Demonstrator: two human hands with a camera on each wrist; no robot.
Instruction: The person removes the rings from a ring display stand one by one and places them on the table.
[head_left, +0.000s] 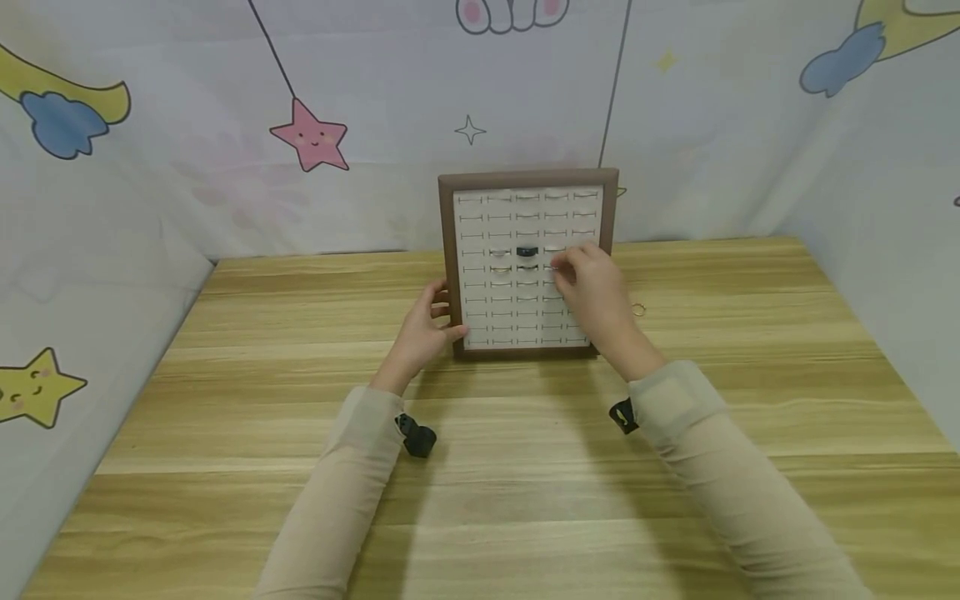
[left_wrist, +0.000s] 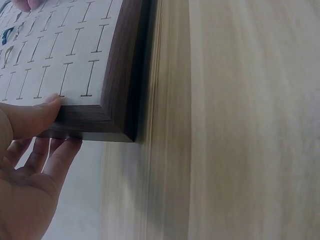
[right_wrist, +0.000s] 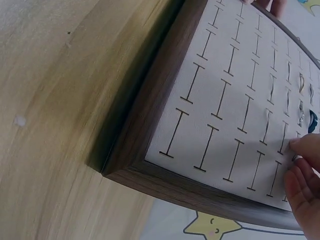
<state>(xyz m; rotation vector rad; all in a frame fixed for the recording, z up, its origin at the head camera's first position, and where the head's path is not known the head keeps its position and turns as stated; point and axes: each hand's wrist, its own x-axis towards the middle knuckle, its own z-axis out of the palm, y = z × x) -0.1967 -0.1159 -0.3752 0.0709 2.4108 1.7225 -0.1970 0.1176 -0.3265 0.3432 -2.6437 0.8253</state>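
Observation:
A brown-framed ring display board [head_left: 525, 354] stands tilted back on the table, its white padded face lined with rows of slots. My left hand [head_left: 422, 333] grips its left edge, thumb on the front and fingers behind, as the left wrist view shows. At the board's right side, my right hand [head_left: 600, 292] pinches a small ring [head_left: 551, 267] at a slot, mostly hidden by the fingertips. Left of those fingertips sit a dark blue ring [head_left: 527, 251], a silver ring [head_left: 500, 252], a gold-toned ring [head_left: 500, 269] and a thin ring [head_left: 527, 267] in their slots.
On the wooden table [head_left: 495, 500], a loose gold ring [head_left: 638, 309] lies to the right of the board. Behind rises a white cloth backdrop [head_left: 390, 192] printed with stars and moons. Each wrist wears a small black camera, the left one [head_left: 418, 440] hanging over the table.

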